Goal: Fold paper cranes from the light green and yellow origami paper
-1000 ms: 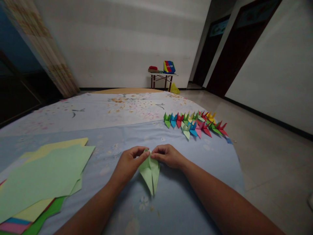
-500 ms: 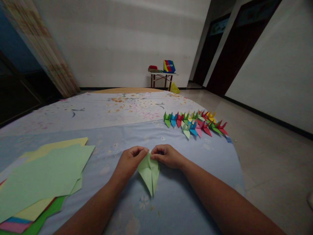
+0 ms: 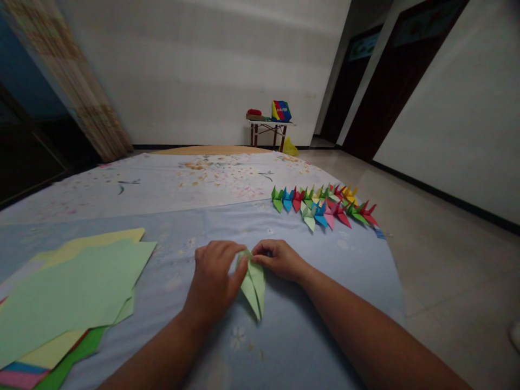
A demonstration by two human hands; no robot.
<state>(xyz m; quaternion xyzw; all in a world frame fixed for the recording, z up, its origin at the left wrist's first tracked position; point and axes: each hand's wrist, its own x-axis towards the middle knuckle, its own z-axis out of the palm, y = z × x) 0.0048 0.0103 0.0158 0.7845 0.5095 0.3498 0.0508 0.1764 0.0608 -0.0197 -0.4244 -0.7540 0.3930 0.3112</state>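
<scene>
The green paper (image 3: 257, 292) is well in from the right edge of the bench (image 3: 361, 260), fingers of the left hand (image 3: 215, 276) and right hand (image 3: 281, 259) pinched closed on its upper end. Uneven pulling by either could skew a fold or tear that tip.

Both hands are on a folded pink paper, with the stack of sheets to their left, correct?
The colour is wrong: the folded paper is light green, as the head view shows. The left hand and right hand are on it, with the stack of sheets to their left.
</scene>
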